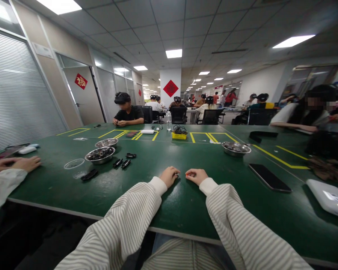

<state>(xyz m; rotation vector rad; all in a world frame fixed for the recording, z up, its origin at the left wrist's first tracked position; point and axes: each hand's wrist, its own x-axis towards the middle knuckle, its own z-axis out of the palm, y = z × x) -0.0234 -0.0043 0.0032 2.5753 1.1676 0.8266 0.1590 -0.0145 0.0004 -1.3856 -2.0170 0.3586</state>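
Observation:
My left hand (169, 176) rests over the green table (146, 210), its fingers pinched around a small shiny piece (177, 174) too tiny to identify. A short gap to the right, my right hand (197, 176) pinches something small and orange (187, 175) between thumb and fingertips. To the left of my hands, several black plastic parts (125, 164) lie loose on the table. Near them stand a metal bowl (100, 162) full of dark parts and a second metal bowl (106, 143) behind it.
Another metal bowl (236, 150) stands ahead to the right, near a phone (269, 177) and a white case (329, 197). Farther back are a yellow box (179, 136) with black cable and a bottle (169, 122). A co-worker's hand (26, 164) lies at left.

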